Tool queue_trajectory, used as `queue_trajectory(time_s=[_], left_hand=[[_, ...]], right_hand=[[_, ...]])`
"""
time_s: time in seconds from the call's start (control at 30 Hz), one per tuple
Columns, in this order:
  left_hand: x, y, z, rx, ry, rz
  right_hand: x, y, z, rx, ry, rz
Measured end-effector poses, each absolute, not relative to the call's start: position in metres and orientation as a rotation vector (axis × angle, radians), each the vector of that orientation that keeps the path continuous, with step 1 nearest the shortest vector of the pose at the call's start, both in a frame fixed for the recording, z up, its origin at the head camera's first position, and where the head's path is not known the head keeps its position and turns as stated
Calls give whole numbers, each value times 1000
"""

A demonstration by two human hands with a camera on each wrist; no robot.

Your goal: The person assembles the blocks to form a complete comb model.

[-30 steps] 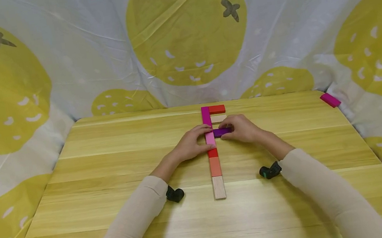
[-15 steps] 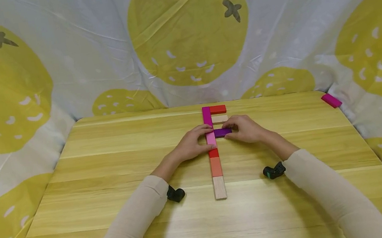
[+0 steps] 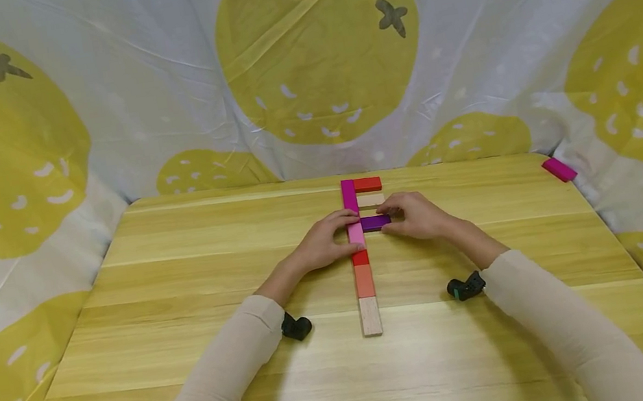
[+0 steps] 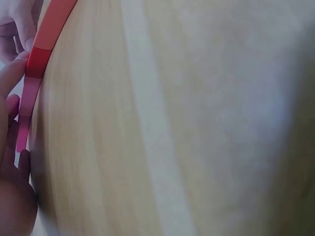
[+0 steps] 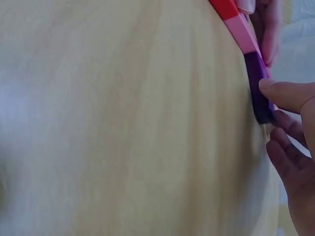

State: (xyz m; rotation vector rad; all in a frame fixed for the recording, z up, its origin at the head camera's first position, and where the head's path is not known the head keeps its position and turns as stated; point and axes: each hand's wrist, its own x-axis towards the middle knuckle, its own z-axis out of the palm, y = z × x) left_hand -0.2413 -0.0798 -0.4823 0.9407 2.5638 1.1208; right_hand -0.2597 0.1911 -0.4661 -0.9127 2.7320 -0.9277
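In the head view a column of wooden blocks runs across the table's middle. My left hand rests against its left side, thumb and fingers spread along the pink block, touching near both its ends. A purple block lies flat and juts right from the column, its left end against it. My right hand holds that block's right end between thumb and fingers. In the right wrist view the thumb lies on the purple block's near side. Behind the block, the other fingertips are partly hidden.
Above the purple block, a plain wood block and a red block also jut right. The column includes a magenta block, an orange block and a plain block. Another magenta block lies at the table's far right edge.
My right hand has drawn slightly right along the purple block, so more of the block shows. The left hand stays in place at the column.
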Motion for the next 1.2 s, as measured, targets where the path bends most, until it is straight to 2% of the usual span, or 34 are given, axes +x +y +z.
queue_trajectory(time_s=[0.37, 0.63, 1.0, 1.2], left_hand=[[-241, -78, -482, 910, 2562, 1113], [-238, -79, -479, 896, 2558, 1113], [-238, -80, -481, 902, 2561, 1112], [-237, -79, -480, 897, 2555, 1126]], right_hand=[[-261, 234, -443, -819, 2742, -1000], [-262, 284, -428, -701, 2822, -1003], [-262, 359, -411, -364, 2902, -989], [-261, 404, -420, -163, 2950, -883]])
